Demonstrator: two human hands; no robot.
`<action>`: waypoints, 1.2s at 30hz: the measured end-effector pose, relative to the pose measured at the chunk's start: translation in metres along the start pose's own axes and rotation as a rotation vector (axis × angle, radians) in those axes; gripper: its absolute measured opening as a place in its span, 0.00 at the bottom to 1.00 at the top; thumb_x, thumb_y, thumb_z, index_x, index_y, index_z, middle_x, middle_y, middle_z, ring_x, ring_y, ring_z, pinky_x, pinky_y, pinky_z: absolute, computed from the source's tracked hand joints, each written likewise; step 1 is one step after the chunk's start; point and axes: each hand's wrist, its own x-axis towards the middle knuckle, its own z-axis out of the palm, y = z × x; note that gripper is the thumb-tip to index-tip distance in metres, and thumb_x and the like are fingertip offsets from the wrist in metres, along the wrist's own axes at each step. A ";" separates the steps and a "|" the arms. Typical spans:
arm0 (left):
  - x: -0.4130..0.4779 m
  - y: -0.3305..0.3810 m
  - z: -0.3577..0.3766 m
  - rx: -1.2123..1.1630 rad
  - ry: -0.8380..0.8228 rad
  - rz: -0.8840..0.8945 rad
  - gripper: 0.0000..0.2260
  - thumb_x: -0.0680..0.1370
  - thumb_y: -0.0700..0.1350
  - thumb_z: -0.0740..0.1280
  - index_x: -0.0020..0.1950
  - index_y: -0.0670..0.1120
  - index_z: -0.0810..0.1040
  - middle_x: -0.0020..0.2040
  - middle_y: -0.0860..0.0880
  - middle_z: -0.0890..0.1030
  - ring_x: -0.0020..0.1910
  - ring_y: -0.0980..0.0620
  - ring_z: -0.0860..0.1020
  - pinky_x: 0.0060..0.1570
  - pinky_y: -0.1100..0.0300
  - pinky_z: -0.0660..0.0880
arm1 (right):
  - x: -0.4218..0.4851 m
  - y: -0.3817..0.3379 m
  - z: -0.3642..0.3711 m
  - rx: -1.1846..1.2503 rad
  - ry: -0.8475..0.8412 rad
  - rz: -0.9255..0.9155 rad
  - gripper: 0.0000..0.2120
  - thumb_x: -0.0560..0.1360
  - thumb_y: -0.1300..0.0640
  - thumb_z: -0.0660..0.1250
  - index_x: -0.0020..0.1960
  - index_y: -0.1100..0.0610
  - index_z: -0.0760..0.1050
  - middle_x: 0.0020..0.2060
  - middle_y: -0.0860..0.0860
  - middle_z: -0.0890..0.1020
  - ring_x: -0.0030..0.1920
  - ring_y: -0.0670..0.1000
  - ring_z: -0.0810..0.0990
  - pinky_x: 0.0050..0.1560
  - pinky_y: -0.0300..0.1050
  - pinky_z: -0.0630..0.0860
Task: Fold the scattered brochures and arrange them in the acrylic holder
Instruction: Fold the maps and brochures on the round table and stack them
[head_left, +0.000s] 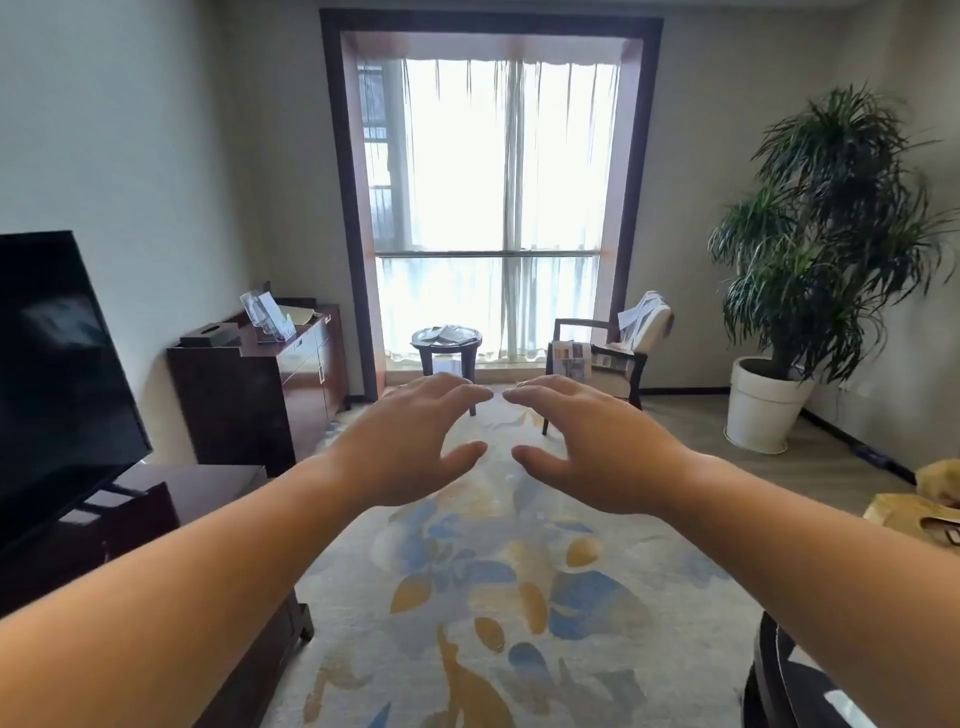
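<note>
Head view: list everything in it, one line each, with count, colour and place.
window: one, dark frame, white sheers, far wall
sideboard: one, dark brown, left wall
round table: one, dark, before the window
armchair: one, dark frame, pale cushions, right of the table
brochures: several, pale, scattered on table and armchair
acrylic holder: one, clear, on the sideboard
tissue box: one, dark, on the sideboard
television: one, black, near left
potted plant: one, green, white pot, right
rug: one, pale, blue and yellow, floor
left hand: open, empty, over rug
right hand: open, empty, beside the left
</note>
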 end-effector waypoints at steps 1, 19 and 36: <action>0.014 -0.003 0.008 -0.006 0.008 0.005 0.25 0.78 0.61 0.62 0.74 0.57 0.65 0.72 0.54 0.70 0.68 0.51 0.72 0.63 0.56 0.69 | 0.008 0.013 0.002 0.012 0.012 -0.013 0.27 0.77 0.39 0.63 0.74 0.42 0.63 0.72 0.43 0.70 0.66 0.46 0.72 0.57 0.37 0.66; 0.241 -0.106 0.128 -0.010 -0.026 -0.087 0.25 0.77 0.63 0.60 0.73 0.58 0.63 0.72 0.54 0.70 0.66 0.50 0.73 0.63 0.53 0.71 | 0.185 0.235 0.059 0.078 0.023 -0.018 0.26 0.77 0.39 0.62 0.74 0.43 0.64 0.69 0.44 0.71 0.63 0.46 0.74 0.56 0.38 0.67; 0.442 -0.351 0.228 -0.046 -0.019 -0.078 0.25 0.79 0.58 0.63 0.74 0.54 0.65 0.73 0.52 0.69 0.68 0.50 0.71 0.66 0.50 0.72 | 0.477 0.370 0.160 0.017 -0.002 0.030 0.27 0.77 0.39 0.62 0.74 0.44 0.64 0.72 0.42 0.69 0.53 0.41 0.73 0.55 0.39 0.64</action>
